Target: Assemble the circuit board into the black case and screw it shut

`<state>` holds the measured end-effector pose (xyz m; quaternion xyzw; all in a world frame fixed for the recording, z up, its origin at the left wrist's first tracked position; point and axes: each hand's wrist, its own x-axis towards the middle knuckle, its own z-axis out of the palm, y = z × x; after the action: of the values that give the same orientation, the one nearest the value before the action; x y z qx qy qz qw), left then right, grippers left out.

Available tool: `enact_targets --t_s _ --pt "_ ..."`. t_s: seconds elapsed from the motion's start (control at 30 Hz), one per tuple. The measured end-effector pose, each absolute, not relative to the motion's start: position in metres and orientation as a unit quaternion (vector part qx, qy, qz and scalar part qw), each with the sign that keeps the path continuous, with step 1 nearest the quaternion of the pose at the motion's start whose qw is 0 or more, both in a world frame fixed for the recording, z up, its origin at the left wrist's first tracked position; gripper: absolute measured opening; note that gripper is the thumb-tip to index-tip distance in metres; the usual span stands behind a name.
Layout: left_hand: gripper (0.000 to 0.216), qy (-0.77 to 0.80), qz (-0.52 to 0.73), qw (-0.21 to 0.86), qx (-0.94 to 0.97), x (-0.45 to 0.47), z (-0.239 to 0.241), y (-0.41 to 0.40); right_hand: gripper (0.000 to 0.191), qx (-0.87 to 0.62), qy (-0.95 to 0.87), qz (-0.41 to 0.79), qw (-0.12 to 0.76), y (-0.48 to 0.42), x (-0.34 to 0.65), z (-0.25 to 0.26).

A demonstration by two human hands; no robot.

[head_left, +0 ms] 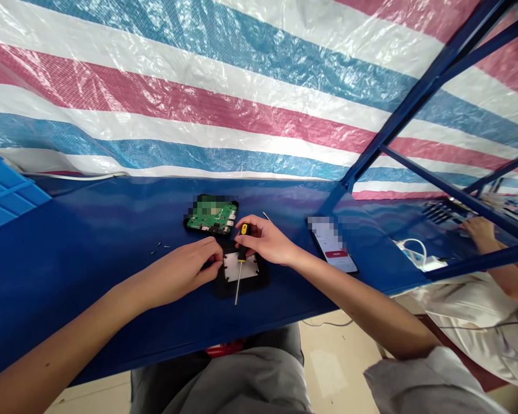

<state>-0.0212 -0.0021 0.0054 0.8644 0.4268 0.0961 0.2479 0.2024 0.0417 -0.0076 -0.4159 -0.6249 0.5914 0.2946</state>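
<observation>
Screwdriver (242, 256), black and yellow with silver shaft (238, 283), gripped in right hand (268, 238); left hand (195, 262) curled, its hold unclear.

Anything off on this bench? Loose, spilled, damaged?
No spill or damage visible. Only the tiny loose pieces, probably screws, stand out: scattered directly on the blue tabletop, left of the green circuit board, with no tray under them, so perhaps easily lost.

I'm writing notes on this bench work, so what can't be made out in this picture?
All in the head view:
Phone: part of the screen is pixelated.
Green circuit board: its upper left is pixelated.
Left hand: its own fingers hide whether it grips anything.
Tiny pieces: too small to identify.
Blue crate: cut off by the left edge.
</observation>
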Motion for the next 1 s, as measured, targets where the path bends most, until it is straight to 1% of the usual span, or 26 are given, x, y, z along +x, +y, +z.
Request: enact_targets --t_s 0.13,0.23,0.3,0.4,0.6,0.77,1.0 --pt "0.023 0.442 0.126 0.226 0.859 -0.033 0.008 0.002 0.026 -0.406 -0.608 0.604 0.316 0.041 0.207 0.002" --pt "0.023 0.437 0.138 0.205 0.865 -0.031 0.017 0.012 0.027 -0.404 -0.594 0.592 0.364 0.042 0.221 0.016" --pt "0.023 0.425 0.134 0.195 0.874 -0.022 0.025 0.022 0.028 -0.41 -0.588 0.571 0.4 0.042 0.235 0.024" --pt "0.023 0.415 0.105 0.166 0.888 0.0 0.034 0.042 0.03 -0.422 -0.58 0.55 0.427 0.04 0.255 0.03" --pt "0.021 0.391 0.061 0.141 0.907 0.037 0.028 0.079 0.033 -0.452 -0.564 0.533 0.44 0.033 0.282 0.025" --pt "0.019 0.381 0.036 0.131 0.915 0.048 0.019 0.091 0.034 -0.47 -0.546 0.526 0.452 0.033 0.294 0.025" --pt "0.027 0.372 0.038 0.129 0.918 0.044 0.013 0.096 0.04 -0.468 -0.567 0.499 0.458 0.037 0.299 0.023"
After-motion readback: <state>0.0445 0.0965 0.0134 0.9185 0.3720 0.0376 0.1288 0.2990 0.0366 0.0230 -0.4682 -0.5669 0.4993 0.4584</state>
